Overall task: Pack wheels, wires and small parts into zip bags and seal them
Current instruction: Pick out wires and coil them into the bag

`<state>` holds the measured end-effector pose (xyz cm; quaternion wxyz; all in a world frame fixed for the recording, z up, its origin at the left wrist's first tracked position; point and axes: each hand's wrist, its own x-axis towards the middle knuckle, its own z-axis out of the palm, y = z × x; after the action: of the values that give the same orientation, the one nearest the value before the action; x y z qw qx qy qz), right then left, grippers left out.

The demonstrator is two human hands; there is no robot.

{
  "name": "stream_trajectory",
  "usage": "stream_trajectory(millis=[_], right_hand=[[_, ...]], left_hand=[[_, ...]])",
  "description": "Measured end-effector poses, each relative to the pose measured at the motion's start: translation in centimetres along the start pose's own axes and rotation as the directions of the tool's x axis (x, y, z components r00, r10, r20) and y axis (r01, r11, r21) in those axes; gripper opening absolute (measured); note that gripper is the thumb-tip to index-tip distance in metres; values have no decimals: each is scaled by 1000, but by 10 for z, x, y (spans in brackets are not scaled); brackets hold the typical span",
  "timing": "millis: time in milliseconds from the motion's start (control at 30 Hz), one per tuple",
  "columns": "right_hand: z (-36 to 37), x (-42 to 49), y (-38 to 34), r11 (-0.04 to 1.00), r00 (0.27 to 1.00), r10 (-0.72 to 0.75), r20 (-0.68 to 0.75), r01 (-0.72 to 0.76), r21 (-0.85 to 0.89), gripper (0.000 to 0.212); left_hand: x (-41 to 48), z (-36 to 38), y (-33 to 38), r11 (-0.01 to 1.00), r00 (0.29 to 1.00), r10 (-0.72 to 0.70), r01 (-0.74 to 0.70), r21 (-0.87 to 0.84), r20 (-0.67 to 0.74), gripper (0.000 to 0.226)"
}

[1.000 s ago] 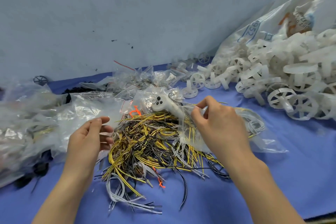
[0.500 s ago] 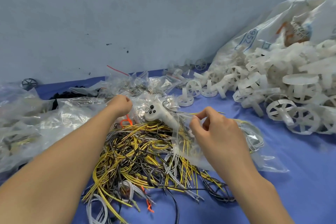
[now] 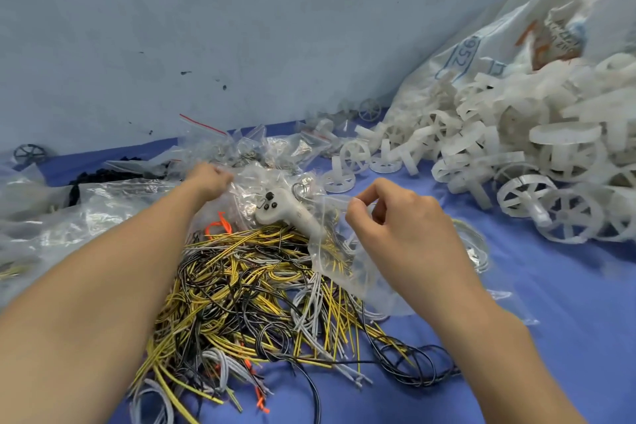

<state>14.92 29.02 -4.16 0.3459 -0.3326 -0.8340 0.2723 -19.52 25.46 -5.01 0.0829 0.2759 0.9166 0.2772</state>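
A: Where is the right hand [image 3: 406,227]?

B: Right of centre in the frame. Its thumb and forefinger are pinched together on the top edge of a clear plastic zip bag [image 3: 347,265], which hangs down over the tangled heap of yellow, black and grey wires [image 3: 247,289] in the lower middle.

A: And the left hand [image 3: 210,179]?

B: Stretched toward the upper middle, fingers curled into a crumpled clear plastic bag [image 3: 254,182] at the near edge of a cluster of small clear bags. I cannot tell exactly what it has hold of inside the folds.

A: What lies between the hands?

B: A white plastic handle-shaped controller with black buttons [image 3: 285,213], lying on the top of the wire heap, just left of the pinched bag.

A: The wheels?

B: A pile of translucent white spoked plastic wheels [image 3: 516,162] fills the right side, spilling from a large white woven sack [image 3: 516,31] in the upper right. A dark spoked wheel [image 3: 29,153] sits at the far left against the grey-blue wall [image 3: 206,27]. Everything rests on a blue cloth-covered surface [image 3: 550,303].
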Motion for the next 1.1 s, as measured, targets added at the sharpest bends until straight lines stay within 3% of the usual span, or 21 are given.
stream_trajectory(millis=[133, 300, 400, 533, 600, 667, 700, 767, 833, 900, 967, 1033, 1100], right_hand=[[-2, 0, -1, 1000, 1000, 8, -15, -7, 29, 19], [-6, -5, -3, 998, 999, 18, -29, -16, 54, 19], [-9, -10, -3, 999, 999, 23, -34, -21, 49, 20], [-11, -14, -3, 998, 999, 35, -38, -33, 58, 22], [-12, -16, -4, 997, 998, 42, -42, -39, 65, 21], [-12, -17, -5, 997, 998, 50, -45, -46, 67, 21], [-12, -17, -6, 997, 998, 51, -47, -48, 64, 21], [-11, -18, -6, 997, 997, 59, -54, -55, 61, 22], [-11, -19, -6, 997, 996, 63, -57, -60, 56, 23], [-10, -20, -6, 996, 996, 68, -61, -65, 54, 23], [-11, -22, -7, 996, 996, 67, -60, -63, 57, 22], [-11, -23, -8, 997, 996, 61, -58, -58, 60, 22], [-10, -24, -9, 997, 997, 56, -58, -53, 63, 21]], left_hand=[[-9, -24, 7, 997, 975, 76, -79, -5, -209, 30], [-25, -73, 19, 938, 849, 299, -178, 296, -436, 33], [-36, -95, 25, 842, 826, 396, -153, 517, -400, 36], [-50, -117, 27, 767, 861, 386, -100, 634, -331, 40], [-58, -123, 30, 842, 920, 296, -123, 526, -258, 42], [-73, -125, 36, 974, 983, 150, -129, 184, -106, 45], [-86, -125, 40, 997, 996, 78, -77, -31, 49, 48], [-110, -123, 46, 974, 909, 58, 39, -223, 412, 58], [-134, -114, 43, 993, 787, 51, 26, -115, 614, 55], [-158, -102, 35, 981, 748, -2, -126, 145, 664, 43], [-175, -95, 29, 936, 768, 30, -246, 252, 640, 31], [-190, -92, 29, 986, 802, 80, -153, 73, 592, 29], [-206, -92, 35, 949, 807, 97, 102, -298, 583, 33]])
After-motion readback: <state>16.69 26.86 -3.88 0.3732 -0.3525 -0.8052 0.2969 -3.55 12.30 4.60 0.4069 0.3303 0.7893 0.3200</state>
